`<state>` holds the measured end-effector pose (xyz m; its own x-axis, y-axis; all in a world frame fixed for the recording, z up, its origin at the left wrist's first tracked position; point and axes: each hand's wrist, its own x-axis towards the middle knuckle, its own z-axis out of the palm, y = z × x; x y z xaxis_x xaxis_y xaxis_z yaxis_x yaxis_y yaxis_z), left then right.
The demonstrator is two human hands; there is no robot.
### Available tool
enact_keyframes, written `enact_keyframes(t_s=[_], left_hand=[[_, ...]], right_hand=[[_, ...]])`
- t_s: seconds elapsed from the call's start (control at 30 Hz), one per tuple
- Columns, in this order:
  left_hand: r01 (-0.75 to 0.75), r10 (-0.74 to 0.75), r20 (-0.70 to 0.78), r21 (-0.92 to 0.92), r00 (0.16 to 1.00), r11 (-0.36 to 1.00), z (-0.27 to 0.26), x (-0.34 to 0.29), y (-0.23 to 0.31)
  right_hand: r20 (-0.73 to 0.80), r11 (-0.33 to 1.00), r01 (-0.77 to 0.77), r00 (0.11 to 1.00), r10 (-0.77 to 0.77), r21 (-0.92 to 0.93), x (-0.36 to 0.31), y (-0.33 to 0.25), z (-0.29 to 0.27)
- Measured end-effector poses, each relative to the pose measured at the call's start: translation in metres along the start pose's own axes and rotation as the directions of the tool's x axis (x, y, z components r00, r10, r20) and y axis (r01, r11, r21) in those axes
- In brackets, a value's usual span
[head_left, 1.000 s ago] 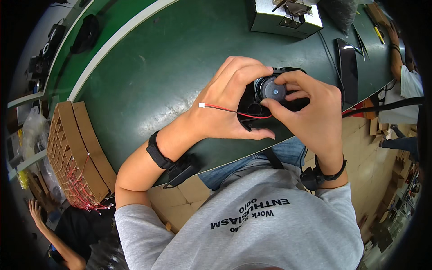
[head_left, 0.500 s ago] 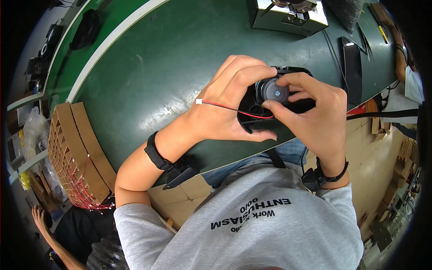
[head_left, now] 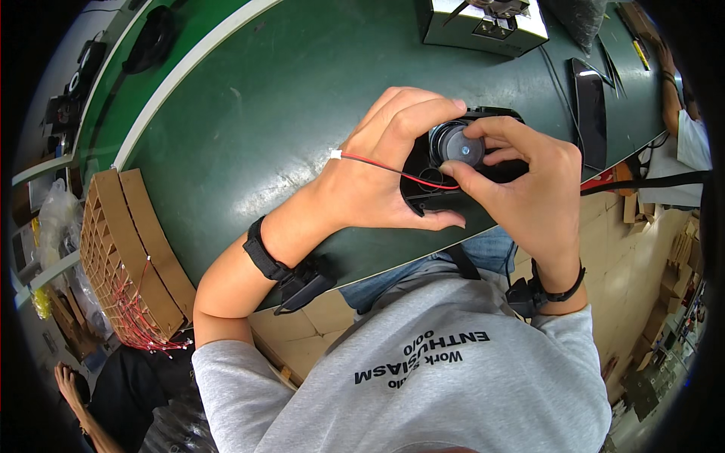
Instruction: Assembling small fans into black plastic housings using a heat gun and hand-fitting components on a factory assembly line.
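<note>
Wire connector (head_left: 335,154) has shifted a bit up and away from the body over the back of the left hand (head_left: 374,181); co-worker's hand (head_left: 68,385) at lower left has dropped lower in view. Rest of the pose nearly unchanged.

Largest first. Green table (head_left: 294,106) fills most of the view. Compartmented cardboard box (head_left: 162,249) at its left end, bundle of red wires (head_left: 136,317) hanging over the compartments. Light grey box (head_left: 453,30) at the far side, metal hardware on top. Dark flat slab (head_left: 589,113) lies right of the hands, near the table edge.

Black housing (head_left: 419,162) is held up in front of the body, over the near part of the table. Left hand grips it from the left: fingers reach to its far edge, thumb along the near edge. Right hand (head_left: 532,170) pinches the round grey part (head_left: 462,147) between thumb and index, other fingers curled. Round part sits at the housing; can't tell if seated. Red and black wires (head_left: 393,167) run from the white connector across the left hand to beside the right thumb, where the end is hidden.
</note>
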<state>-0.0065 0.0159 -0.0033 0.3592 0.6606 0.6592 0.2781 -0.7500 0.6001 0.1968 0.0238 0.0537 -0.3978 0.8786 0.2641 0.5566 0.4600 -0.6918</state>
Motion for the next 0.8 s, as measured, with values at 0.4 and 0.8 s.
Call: enact_keyframes(t_s=[0.4,0.8], left_hand=[[0.045,-0.067,0.127,0.172,0.990,0.984,-0.013,0.001,0.014],[-0.085,0.033,0.211,0.243,0.977,0.966,-0.010,0.005,0.015]], right_hand=[[0.102,0.979,-0.086,0.992,0.068,0.186,-0.004,-0.009,-0.032],[-0.551,0.823,0.261,0.831,0.074,0.505,0.119,-0.051,-0.033]])
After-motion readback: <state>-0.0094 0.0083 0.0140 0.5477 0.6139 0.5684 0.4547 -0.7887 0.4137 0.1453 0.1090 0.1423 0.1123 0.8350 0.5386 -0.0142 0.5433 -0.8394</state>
